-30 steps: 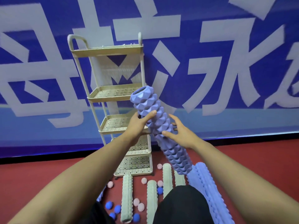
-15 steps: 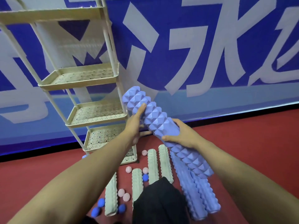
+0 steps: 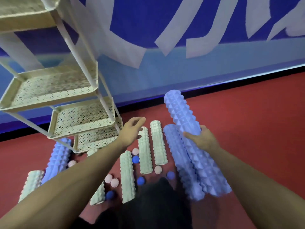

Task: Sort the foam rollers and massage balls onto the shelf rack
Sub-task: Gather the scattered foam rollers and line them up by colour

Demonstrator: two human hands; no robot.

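- I see my right hand (image 3: 203,138) curled around the middle of a purple roller (image 3: 183,116), holding it off the floor with its far end tilted up toward the wall.
- That held roller is well to the right of the shelf rack (image 3: 54,90), not over any tier.
- My left hand (image 3: 132,129) holds nothing; its fingers are loosely curled, and it hovers just right of the shelf rack's lowest tiers, above the pale green rollers.
- Right of the shelf rack, on the red floor (image 3: 247,121), two pale green rollers (image 3: 157,144) lie side by side, pointing toward the wall.
- Further right of them a second purple roller (image 3: 182,161) lies on the floor, partly under the held one.
- Nearer me than the shelf rack, more pale green rollers (image 3: 127,176) lie among small balls: pink spiky balls (image 3: 114,182) and smooth blue balls (image 3: 140,180).
- At the foot of the shelf rack, on its left, another purple roller (image 3: 58,159) lies on the floor, with a pale green one beside it.
- The shelf rack's perforated cream tiers that I can see hold nothing.
- Behind the shelf rack a blue banner (image 3: 181,30) with large white characters covers the wall.
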